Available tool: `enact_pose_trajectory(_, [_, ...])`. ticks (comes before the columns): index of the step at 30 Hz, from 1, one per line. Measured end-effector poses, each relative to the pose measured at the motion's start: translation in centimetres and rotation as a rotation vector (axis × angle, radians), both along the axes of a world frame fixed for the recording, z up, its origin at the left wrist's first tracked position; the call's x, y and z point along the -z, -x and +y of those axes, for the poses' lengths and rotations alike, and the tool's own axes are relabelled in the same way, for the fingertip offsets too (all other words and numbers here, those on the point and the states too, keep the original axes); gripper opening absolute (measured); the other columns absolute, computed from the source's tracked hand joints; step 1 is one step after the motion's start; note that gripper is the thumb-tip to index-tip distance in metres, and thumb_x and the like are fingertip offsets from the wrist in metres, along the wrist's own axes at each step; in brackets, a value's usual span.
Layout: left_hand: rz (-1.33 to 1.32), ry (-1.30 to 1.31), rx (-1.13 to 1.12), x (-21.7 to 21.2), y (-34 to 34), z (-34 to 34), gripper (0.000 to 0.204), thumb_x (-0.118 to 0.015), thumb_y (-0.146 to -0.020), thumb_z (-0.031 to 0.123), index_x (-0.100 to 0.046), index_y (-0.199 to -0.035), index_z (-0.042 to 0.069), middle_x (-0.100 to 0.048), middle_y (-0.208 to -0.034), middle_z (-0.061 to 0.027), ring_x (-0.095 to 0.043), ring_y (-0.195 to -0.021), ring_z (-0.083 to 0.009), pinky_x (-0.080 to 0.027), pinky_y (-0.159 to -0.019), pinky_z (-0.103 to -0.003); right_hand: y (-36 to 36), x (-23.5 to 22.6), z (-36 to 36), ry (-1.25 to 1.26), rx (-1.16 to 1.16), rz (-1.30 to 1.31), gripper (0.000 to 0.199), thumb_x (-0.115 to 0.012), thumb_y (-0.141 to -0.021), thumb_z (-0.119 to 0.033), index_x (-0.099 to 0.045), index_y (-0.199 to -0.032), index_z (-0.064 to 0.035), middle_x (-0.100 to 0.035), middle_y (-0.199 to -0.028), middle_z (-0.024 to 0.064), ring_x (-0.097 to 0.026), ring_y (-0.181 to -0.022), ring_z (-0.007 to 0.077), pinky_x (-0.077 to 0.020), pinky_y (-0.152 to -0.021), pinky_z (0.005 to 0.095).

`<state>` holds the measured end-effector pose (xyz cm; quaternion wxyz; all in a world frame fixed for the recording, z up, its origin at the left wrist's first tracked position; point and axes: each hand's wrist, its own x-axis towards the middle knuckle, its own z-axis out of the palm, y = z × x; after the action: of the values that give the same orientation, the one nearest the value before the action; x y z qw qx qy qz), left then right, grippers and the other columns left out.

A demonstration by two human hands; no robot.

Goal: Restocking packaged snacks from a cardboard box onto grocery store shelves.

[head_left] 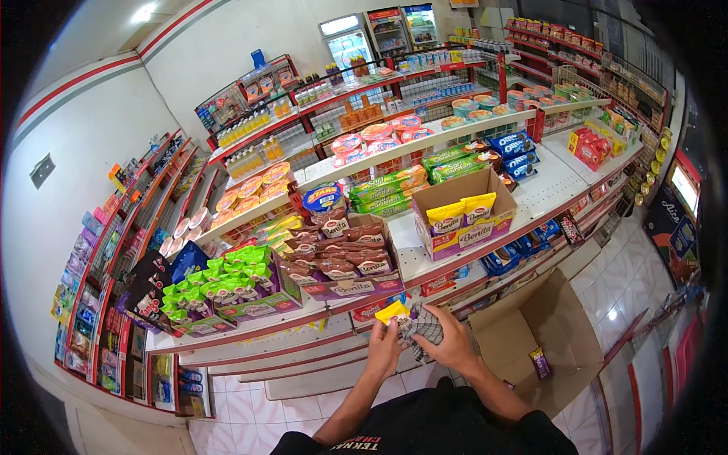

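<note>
In front of the shelf, my left hand [385,347] is closed on a small yellow snack packet [393,312]. My right hand [449,338] grips a grey checkered cloth [425,327], bunched up against the packet. Just beyond, on the top shelf, stands an open cardboard display box [476,238] with a few yellow snack packets [478,206] upright in it. To its left are a box of brown snack packets [359,254] and boxes of green snack packets [227,282]. At the lower right, a large open carton [497,326] stands on the floor, with a purple-and-yellow packet [540,362] inside.
The white shelf [557,178] with a red front edge runs across before me, lower tiers beneath it. Green biscuit packs [390,189], blue cookie packs [516,154] and a red packet box [589,148] stand on it. Another stocked rack [114,250] lines the left wall.
</note>
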<state>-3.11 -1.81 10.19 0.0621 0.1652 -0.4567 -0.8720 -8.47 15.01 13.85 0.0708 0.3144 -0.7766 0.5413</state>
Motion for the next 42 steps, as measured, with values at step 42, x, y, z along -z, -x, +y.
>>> enact_pose_trajectory(42, [-0.049, 0.085, -0.028, -1.3, 0.6, 1.4, 0.037, -0.040, -0.106, 0.040, -0.040, -0.134, 0.015, -0.056, -0.124, -0.0085, -0.062, -0.104, -0.0236, -0.052, -0.079, -0.034, -1.9, -0.5, 3.8, -0.289, -0.012, 0.194, 0.071, -0.073, -0.085, -0.028, -0.043, -0.147, -0.0113, -0.042, -0.147, 0.0220, -0.051, -0.124, 0.0411, -0.0449, -0.100, 0.0458])
